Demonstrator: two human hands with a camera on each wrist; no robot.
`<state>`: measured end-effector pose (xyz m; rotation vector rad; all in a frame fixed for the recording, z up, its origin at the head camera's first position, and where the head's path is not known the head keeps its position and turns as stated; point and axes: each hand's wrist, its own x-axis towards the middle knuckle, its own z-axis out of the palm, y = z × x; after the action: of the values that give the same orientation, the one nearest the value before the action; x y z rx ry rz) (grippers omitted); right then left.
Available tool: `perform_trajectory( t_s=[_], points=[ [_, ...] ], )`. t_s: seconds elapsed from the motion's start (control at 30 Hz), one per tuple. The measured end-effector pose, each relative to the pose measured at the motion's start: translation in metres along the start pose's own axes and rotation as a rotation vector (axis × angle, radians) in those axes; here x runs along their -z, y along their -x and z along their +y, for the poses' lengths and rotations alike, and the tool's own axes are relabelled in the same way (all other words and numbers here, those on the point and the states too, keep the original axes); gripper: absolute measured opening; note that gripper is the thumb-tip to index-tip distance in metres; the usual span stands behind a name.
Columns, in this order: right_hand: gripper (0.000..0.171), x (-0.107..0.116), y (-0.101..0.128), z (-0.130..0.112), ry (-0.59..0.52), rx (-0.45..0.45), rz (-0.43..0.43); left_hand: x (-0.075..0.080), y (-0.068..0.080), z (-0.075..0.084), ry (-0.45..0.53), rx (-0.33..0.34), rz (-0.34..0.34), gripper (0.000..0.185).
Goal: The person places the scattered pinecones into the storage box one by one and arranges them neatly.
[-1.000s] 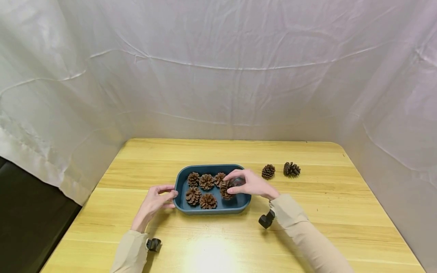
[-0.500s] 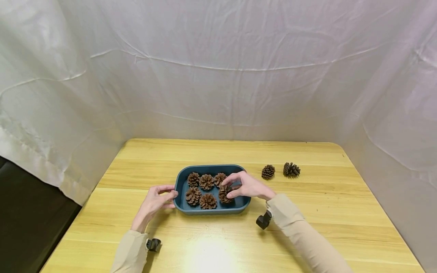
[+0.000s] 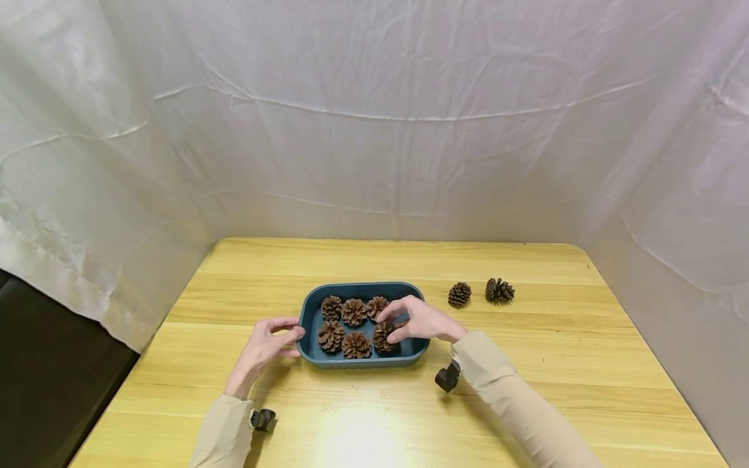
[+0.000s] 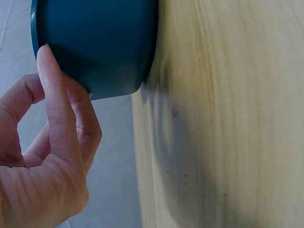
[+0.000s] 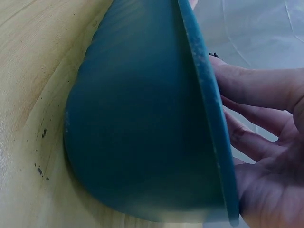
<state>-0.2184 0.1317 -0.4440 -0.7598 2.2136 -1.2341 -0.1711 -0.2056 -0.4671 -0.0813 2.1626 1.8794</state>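
Pinecones (image 3: 354, 322) head view only, tray (image 5: 142, 118) underside

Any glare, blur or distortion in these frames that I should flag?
Head view: a bright glare patch on the table near the front edge, wide-angle bowing of the backdrop, but the pine cones stay sharp. Left wrist view: the left hand and tray are very close, the wood grain soft, a shadow beside the tray. Right wrist view: the tray wall fills the frame; the right hand is slightly soft.
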Motion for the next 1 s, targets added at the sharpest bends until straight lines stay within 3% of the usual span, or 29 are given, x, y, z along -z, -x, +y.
perform_trajectory(
  t_s=[0.33,0.6,1.0],
  points=[
    [0.038,-0.0036,-0.0013,-0.002,0.052,-0.019,0.008,0.0003,0.0005,0.0001,0.005,0.002,0.001,0.048],
    [0.041,-0.0036,-0.0021,-0.0011,0.104,0.033,0.02,0.0001,0.0001,0.0001,0.001,-0.001,0.002,0.047],
    [0.04,0.0018,0.0001,0.0024,-0.006,0.15,0.037,0.0,0.0001,0.0,-0.001,-0.002,-0.001,0.047]
  ],
)
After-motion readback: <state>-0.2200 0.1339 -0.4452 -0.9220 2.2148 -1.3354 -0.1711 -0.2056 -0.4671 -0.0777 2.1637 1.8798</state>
